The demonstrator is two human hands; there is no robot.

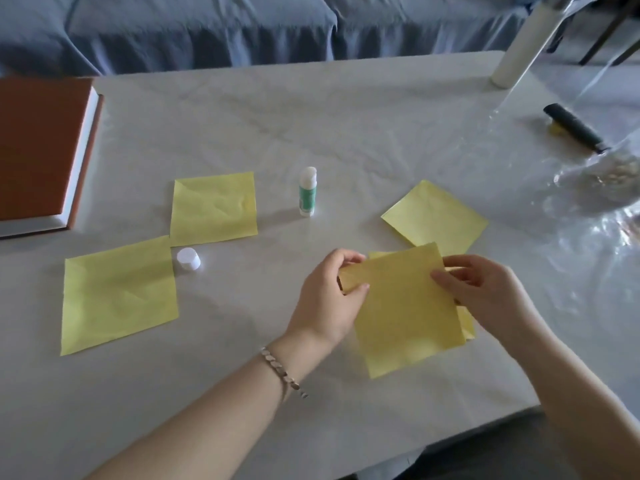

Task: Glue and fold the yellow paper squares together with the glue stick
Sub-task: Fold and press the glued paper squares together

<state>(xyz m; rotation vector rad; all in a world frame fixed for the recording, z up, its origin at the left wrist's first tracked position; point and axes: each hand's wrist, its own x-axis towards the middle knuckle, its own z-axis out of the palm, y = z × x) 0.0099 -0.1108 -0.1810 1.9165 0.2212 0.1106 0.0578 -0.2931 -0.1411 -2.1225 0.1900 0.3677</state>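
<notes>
The left hand (332, 292) pinches the left edge of the held square (405, 317), thumb on top and fingers curled behind. The right hand (485, 292) pinches the upper right edge the same way, so both hands grip the paper and tilt its far side up off the surface (346, 116). A second yellow layer (467, 323) shows past the sheet's right edge; whether it is glued on or only lying beneath, I cannot tell. Just beyond the right hand a third square (436, 216) lies turned cornerwise. Beyond and left of the left hand the glue stick (307, 195) stands upright and uncapped. Its white cap (188, 259) sits farther left, between the upper left square (213, 207) and the lower left square (119, 296). A brown book (38, 150) lies well out to the left, and a black marker (575, 128) well beyond the right hand. The step in hand looks like lining two sheets up to join or fold them. The next move likely calls for matching edges squarely and pressing flat, or for freeing one hand to fetch the glue.
</notes>
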